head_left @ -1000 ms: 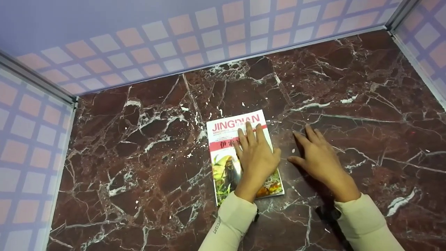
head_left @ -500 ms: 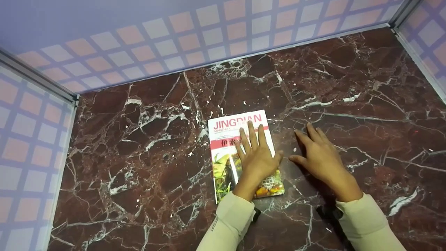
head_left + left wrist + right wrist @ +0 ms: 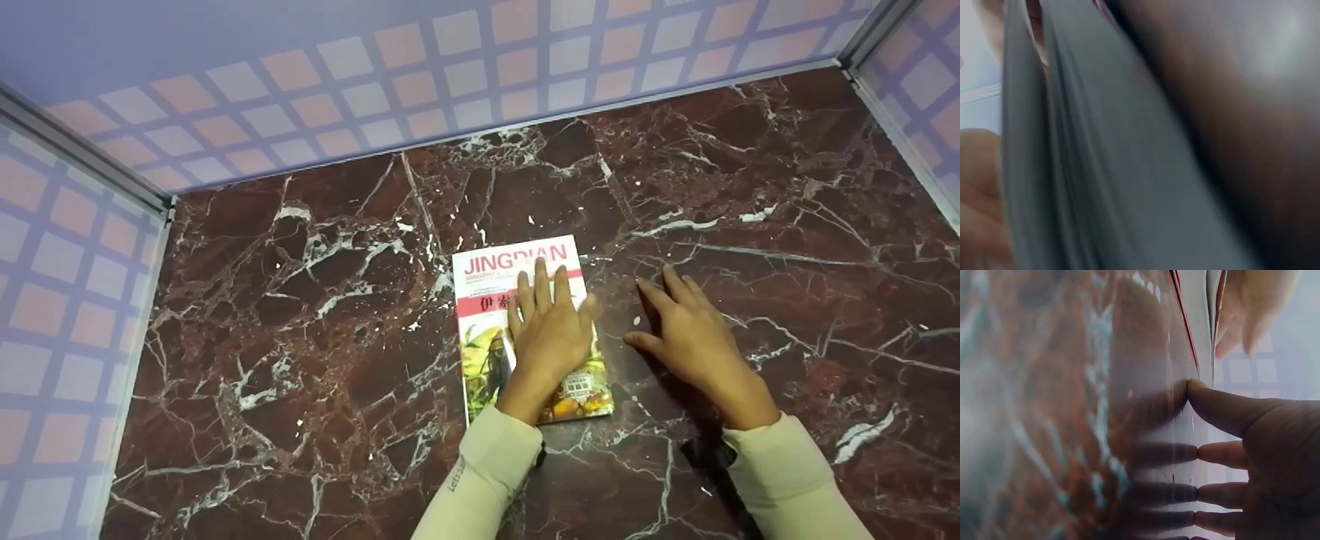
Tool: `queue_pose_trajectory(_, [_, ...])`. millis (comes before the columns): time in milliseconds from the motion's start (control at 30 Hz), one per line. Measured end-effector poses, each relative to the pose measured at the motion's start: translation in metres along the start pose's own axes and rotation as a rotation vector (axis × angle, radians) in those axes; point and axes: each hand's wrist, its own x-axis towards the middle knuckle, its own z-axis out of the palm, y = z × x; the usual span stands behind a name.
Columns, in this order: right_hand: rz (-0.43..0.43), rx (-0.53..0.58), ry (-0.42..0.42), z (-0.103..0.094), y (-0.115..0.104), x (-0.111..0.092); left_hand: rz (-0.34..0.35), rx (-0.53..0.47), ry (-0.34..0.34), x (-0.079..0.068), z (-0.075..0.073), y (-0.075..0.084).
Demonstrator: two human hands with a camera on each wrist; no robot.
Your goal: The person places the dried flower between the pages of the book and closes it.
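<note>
In the head view a paperback book [image 3: 480,330] lies closed on the dark red marbled surface, its cover printed "JINGDIAN" above a colourful picture. My left hand [image 3: 547,334] rests over the cover's right half, fingers straight and spread, hiding part of the title and picture. To the right of the book, my right hand [image 3: 690,337] is on the surface and holds nothing. The right wrist view shows its thumb [image 3: 1224,408] and fingertips touching the surface, with the book's page edges [image 3: 1201,309] beyond. Blurred pages [image 3: 1129,169] fill the middle of the left wrist view.
A lilac panel with pink and white squares [image 3: 390,90] borders the far side. Similar panels stand at the left [image 3: 60,337] and right [image 3: 919,82]. White veins and small pale flecks mark the marbled surface [image 3: 337,420].
My left wrist has shifted slightly left, and the left thumb has moved up beside the cover's right edge. The right hand stays in place. The book looks nearly unmoved; the whole view shifts slightly.
</note>
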Motion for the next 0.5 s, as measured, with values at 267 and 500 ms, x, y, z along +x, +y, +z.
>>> queue_pose_trajectory(267, [0.018,0.013,-0.027,-0.009,0.006,0.011,0.054,0.042,0.103,0.012,-0.027,-0.014])
queue_pose_trajectory(500, [0.064,0.051,-0.097,-0.039,0.000,0.032,0.056,0.149,0.115,0.041,-0.078,-0.045])
